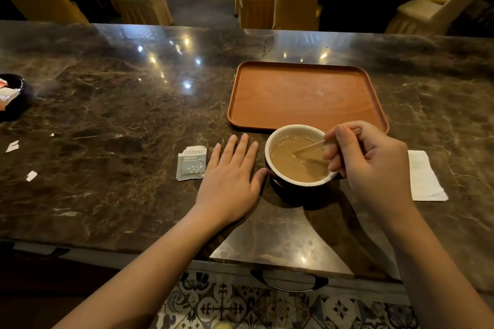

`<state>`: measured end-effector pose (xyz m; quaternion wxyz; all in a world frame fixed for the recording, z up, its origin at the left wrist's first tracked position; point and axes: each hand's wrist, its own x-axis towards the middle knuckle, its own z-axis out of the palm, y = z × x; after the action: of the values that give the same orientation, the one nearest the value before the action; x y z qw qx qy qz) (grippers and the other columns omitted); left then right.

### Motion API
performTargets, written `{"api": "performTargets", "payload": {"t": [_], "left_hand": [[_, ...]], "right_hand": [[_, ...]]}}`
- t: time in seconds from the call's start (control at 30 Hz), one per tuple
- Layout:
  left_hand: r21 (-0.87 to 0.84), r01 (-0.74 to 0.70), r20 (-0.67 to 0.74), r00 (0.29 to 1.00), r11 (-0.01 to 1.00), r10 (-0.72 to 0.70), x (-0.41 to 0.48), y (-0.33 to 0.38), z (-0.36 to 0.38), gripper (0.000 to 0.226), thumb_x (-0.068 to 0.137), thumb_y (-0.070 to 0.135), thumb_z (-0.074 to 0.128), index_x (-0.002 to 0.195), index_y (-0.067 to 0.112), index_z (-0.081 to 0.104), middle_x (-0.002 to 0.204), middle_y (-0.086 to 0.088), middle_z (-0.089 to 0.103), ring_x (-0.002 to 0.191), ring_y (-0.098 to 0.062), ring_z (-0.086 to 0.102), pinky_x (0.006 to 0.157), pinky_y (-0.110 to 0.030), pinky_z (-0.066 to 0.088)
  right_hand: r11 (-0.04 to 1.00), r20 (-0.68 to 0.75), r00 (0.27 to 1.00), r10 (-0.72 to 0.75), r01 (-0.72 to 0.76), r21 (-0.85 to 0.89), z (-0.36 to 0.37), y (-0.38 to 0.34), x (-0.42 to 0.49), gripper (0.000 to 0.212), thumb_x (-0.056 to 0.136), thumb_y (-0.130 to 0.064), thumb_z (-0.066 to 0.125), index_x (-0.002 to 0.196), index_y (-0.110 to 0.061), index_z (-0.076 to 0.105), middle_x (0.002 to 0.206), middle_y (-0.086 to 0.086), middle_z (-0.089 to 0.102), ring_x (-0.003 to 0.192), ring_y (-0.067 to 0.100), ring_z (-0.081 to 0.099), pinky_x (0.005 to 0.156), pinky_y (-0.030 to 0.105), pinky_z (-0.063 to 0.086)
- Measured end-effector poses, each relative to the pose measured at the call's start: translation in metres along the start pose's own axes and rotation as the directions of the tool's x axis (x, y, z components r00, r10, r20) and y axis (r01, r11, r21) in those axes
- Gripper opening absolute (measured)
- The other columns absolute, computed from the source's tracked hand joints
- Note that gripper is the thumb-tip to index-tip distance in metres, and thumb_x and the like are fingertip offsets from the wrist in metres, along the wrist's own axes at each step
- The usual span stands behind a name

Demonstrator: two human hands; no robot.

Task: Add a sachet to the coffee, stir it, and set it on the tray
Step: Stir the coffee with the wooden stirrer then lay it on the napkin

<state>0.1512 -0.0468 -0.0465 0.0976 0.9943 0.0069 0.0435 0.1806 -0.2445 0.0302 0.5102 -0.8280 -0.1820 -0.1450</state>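
At the far left edge of the tabletop (120, 104) sits a dark dish (14, 96) of packets, with torn paper scraps (12, 146) nearer me. The opened sachet (191, 163) lies flat just left of my left hand (230, 181), which rests spread, palm down, thumb touching the coffee cup (295, 155). My right hand (371, 163) pinches a wooden stirrer (311, 147) dipped in the coffee. The tray (304, 93) lies just behind the cup; a white napkin (425, 176) lies right.
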Motion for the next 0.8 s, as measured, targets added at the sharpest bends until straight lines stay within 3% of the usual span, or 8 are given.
{"api": "performTargets", "payload": {"t": [0.3, 0.5, 0.63, 0.8], "left_hand": [[-0.012, -0.009, -0.004, 1.000, 1.000, 0.008, 0.000, -0.001, 0.000, 0.062, 0.089, 0.054, 0.009, 0.144, 0.025, 0.004, 0.156, 0.000, 0.002, 0.142, -0.017, -0.006, 0.113, -0.037, -0.009], [-0.015, -0.011, -0.003, 1.000, 1.000, 0.011, 0.000, -0.001, 0.000, 0.064, 0.088, 0.054, 0.006, 0.144, 0.024, 0.005, 0.156, 0.000, 0.001, 0.142, -0.016, -0.006, 0.113, -0.037, -0.008], [-0.013, -0.014, -0.002, 1.000, 1.000, 0.014, 0.000, -0.001, 0.000, 0.066, 0.086, 0.055, 0.004, 0.144, 0.024, 0.005, 0.156, 0.000, 0.001, 0.142, -0.017, -0.006, 0.112, -0.037, -0.009], [-0.012, -0.015, -0.006, 1.000, 1.000, 0.015, 0.000, -0.002, 0.002, 0.067, 0.085, 0.057, 0.002, 0.144, 0.024, 0.006, 0.156, -0.001, 0.002, 0.142, -0.017, -0.006, 0.113, -0.038, -0.008]], "right_hand": [[0.999, 0.051, 0.999, 0.019, -0.021, 0.030, 0.000, -0.010, -0.008, 0.021, 0.092, -0.024, 0.047, 0.082, -0.021, 0.065, 0.059, -0.006, 0.064, 0.058, 0.013, 0.063, 0.054, 0.018, 0.052], [1.000, 0.095, 0.995, 0.020, -0.021, 0.011, -0.011, -0.015, -0.010, 0.020, 0.092, -0.023, 0.048, 0.079, -0.025, 0.064, 0.072, -0.010, 0.067, 0.056, 0.011, 0.063, 0.051, 0.011, 0.048], [0.999, 0.067, 0.998, 0.004, -0.002, -0.041, -0.019, -0.014, -0.012, 0.021, 0.091, -0.022, 0.048, 0.078, -0.023, 0.064, 0.055, -0.005, 0.063, 0.055, 0.012, 0.062, 0.050, 0.013, 0.048], [0.993, -0.016, 1.000, -0.013, 0.011, -0.121, -0.021, -0.011, -0.012, 0.020, 0.093, -0.020, 0.047, 0.079, -0.018, 0.062, 0.061, -0.006, 0.063, 0.058, 0.010, 0.062, 0.052, 0.014, 0.049]]}}
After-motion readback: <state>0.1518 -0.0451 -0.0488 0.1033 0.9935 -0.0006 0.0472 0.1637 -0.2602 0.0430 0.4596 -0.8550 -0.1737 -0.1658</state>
